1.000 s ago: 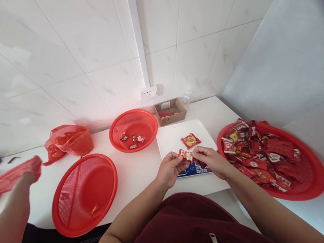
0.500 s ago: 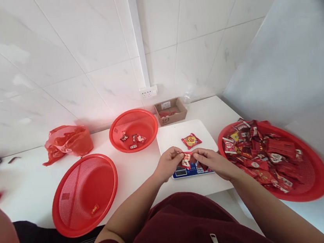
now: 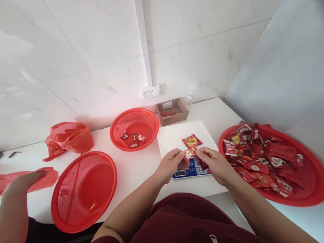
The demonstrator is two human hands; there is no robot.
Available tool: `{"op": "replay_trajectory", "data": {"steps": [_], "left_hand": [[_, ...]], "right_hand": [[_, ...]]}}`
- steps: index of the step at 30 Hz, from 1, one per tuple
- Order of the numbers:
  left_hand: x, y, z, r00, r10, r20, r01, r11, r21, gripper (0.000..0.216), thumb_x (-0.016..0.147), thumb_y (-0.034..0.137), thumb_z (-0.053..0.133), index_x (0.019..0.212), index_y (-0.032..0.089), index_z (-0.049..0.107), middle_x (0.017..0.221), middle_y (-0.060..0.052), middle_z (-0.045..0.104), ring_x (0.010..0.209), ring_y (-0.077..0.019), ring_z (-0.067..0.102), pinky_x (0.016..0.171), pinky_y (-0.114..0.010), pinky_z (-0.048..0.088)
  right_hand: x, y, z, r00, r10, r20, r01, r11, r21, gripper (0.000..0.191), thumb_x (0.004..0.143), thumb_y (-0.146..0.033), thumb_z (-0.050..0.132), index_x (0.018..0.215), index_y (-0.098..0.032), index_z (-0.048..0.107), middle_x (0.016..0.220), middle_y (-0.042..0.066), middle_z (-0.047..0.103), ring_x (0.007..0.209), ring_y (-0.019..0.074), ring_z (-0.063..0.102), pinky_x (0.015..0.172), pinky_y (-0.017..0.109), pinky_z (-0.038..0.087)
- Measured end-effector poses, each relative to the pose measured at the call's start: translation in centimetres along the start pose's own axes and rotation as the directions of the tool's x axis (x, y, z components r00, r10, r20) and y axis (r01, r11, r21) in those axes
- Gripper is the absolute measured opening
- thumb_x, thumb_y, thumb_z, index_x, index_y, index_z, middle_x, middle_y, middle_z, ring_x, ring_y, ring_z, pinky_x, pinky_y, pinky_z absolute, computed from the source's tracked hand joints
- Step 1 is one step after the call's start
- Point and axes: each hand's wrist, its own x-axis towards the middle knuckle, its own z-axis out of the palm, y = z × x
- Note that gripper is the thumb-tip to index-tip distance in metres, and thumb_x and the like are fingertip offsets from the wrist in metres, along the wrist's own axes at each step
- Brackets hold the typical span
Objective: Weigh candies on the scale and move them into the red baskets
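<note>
Between them, my left hand (image 3: 171, 165) and my right hand (image 3: 212, 162) pinch a small red and white candy packet (image 3: 190, 152), one at each end. Both hands are closed, just above the front of the white weighing scale (image 3: 167, 138) with its blue key panel (image 3: 190, 170). On the scale's plate, behind my fingers, lies a red and yellow candy packet (image 3: 192, 140). A dark red wrapper (image 3: 204, 165) shows below my right fingers; whether that hand holds it too I cannot tell.
At right stands a red basket (image 3: 318, 173) heaped with wrapped candies. Left are a red basket (image 3: 69, 188) with one small packet and another red basket (image 3: 147, 119) with several. A cardboard box (image 3: 176, 117) and red plastic bag (image 3: 71, 138) sit behind. A co-worker's arm (image 3: 11, 226) reaches in.
The packet in my hands has turned flatter and wider, and my hands have shifted slightly. At far left, a co-worker's arm has come further in with a red plastic bag.
</note>
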Motion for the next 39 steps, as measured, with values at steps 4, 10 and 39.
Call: {"op": "replay_trajectory", "data": {"steps": [4,10,39], "left_hand": [[0.1,0.2,0.0,0.998,0.055,-0.019,-0.055,0.998,-0.017,0.043,0.070,0.059,0.062,0.072,0.017,0.051,0.068,0.000,0.058,0.062,-0.0110,0.056,0.063,-0.026,0.047],[0.0,0.8,0.1,0.990,0.142,-0.026,-0.139,0.985,0.100,0.044,0.071,0.060,0.059,0.071,0.017,0.051,0.068,0.002,0.053,0.066,-0.0119,0.056,0.069,-0.028,0.047],[0.3,1.7,1.7,0.967,0.175,-0.183,-0.179,0.984,-0.006,0.039,0.066,0.048,0.070,0.069,0.017,0.047,0.064,0.003,0.060,0.062,-0.0104,0.058,0.064,-0.027,0.049]], "right_hand": [[-0.4,-0.1,0.2,1.000,-0.006,0.015,0.005,0.999,0.036,0.043,0.060,-0.061,0.069,0.064,-0.020,0.057,0.064,-0.001,0.057,0.057,0.0109,0.048,0.052,0.024,0.036],[-0.6,-0.4,0.1,0.995,-0.099,-0.010,0.100,0.995,0.012,0.040,0.064,-0.058,0.068,0.062,-0.020,0.058,0.061,-0.001,0.056,0.057,0.0115,0.046,0.053,0.025,0.035],[-1.3,-1.7,0.3,0.975,-0.169,0.146,0.209,0.920,-0.332,0.039,0.072,-0.058,0.057,0.060,-0.022,0.054,0.056,-0.004,0.046,0.056,0.0120,0.037,0.053,0.026,0.029]]}}
